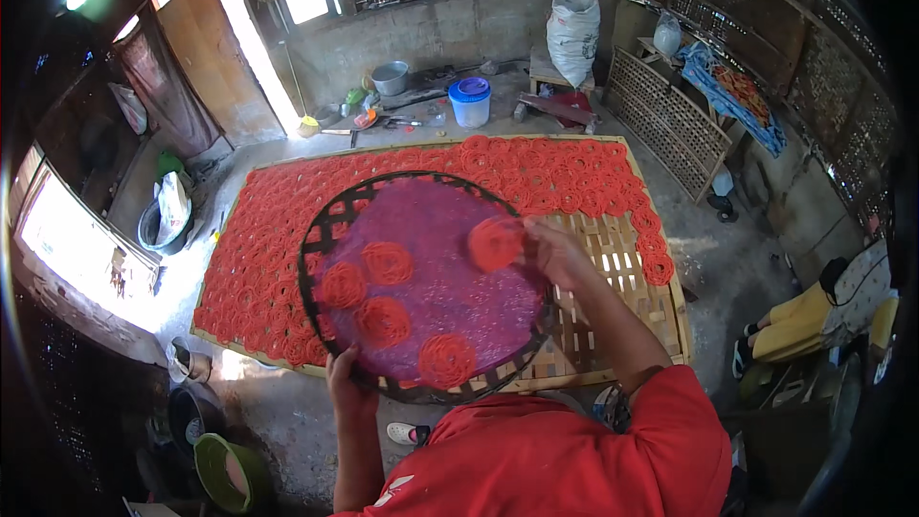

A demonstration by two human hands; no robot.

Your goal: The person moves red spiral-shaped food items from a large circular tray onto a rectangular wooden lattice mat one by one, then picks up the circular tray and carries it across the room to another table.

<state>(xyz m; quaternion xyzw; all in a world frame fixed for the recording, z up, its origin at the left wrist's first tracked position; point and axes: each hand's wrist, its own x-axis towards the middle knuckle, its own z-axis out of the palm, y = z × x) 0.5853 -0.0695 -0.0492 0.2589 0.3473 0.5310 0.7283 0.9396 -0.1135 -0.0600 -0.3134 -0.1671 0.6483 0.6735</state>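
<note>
My left hand (350, 377) grips the near left rim of a round woven tray (307, 280), held up over the drying rack. A purple cloth (452, 301) lines the tray. Several flat red-orange coils of noodle-like strands (388, 263) lie on this cloth, mostly to the left and near side. Between the fingers of my right hand (556, 253) is another red coil (495, 244), slightly blurred, over the right part of the tray. Beneath is a bamboo lattice rack (617, 251), its left and far parts covered with rows of similar coils (251, 266). Bare slats show at its near right.
A blue-lidded bucket (470, 104), a metal pot (390, 77) and a white sack (573, 36) stand beyond the rack. Basins (230, 474) sit on the floor at near left. A person in yellow trousers (790, 323) is at the right. A lattice panel (668, 126) leans at the far right.
</note>
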